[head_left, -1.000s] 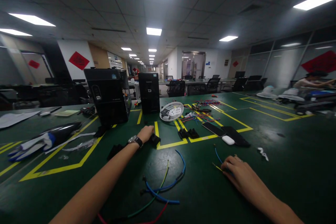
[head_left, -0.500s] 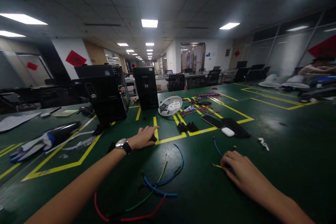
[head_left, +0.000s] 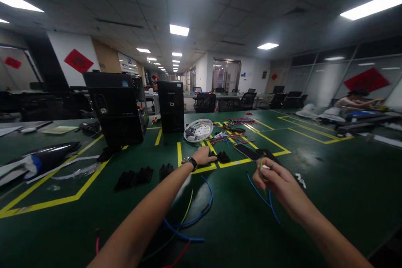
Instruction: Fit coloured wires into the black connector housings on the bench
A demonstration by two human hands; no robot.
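My left hand (head_left: 201, 156), with a watch on its wrist, reaches over the table, its fingers curled at a small black plastic block (head_left: 212, 154) that they partly hide. Just right of it lies another black block (head_left: 223, 157). More black blocks (head_left: 143, 175) stand left of my forearm, one of them (head_left: 166, 170) close beside it. My right hand (head_left: 276, 173) is raised a little and pinches a thin yellow-green wire (head_left: 261, 163). Under it lie blue wires (head_left: 259, 192). Between my arms rest a curved blue wire (head_left: 209, 201), a green-yellow wire (head_left: 189, 205) and a red wire (head_left: 180, 255).
Two black computer towers (head_left: 114, 111) (head_left: 170, 106) stand behind. A white basket (head_left: 198, 130) leans near coloured wires (head_left: 234, 136). A phone (head_left: 246, 151) and white earphones (head_left: 300, 180) lie right; a glove (head_left: 28, 167) lies left. Another person (head_left: 354, 100) sits far right.
My left hand has left the black block on the left and moved right to another one. My right hand has risen from the table with the yellow-green wire; blue wires stay below.
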